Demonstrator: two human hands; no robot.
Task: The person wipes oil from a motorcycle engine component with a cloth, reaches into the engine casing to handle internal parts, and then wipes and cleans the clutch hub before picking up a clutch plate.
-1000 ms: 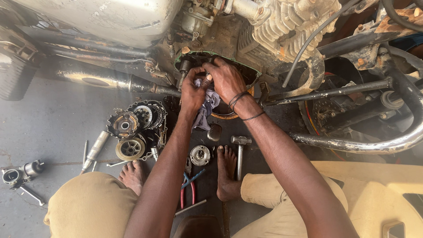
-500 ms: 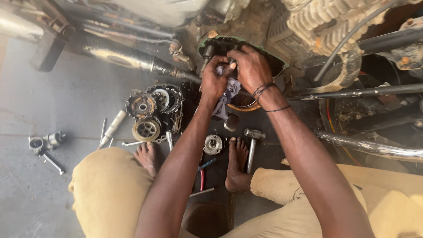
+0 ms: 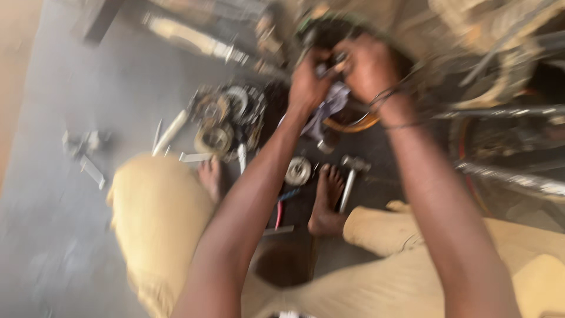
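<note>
A grey concrete floor under a motorcycle engine, the whole view blurred by motion.

Both hands meet at the dark round opening in the engine case, top centre of the frame: the left hand and right hand have their fingers curled shut around a small dark part between them, too blurred to name, seemingly so it can be steadied from both sides. A pale rag hangs just below. On the floor, left of centre, lie clutch-like round parts; a hammer rests beside the bare foot, near at hand. Loose tools sit well apart at the left.
</note>
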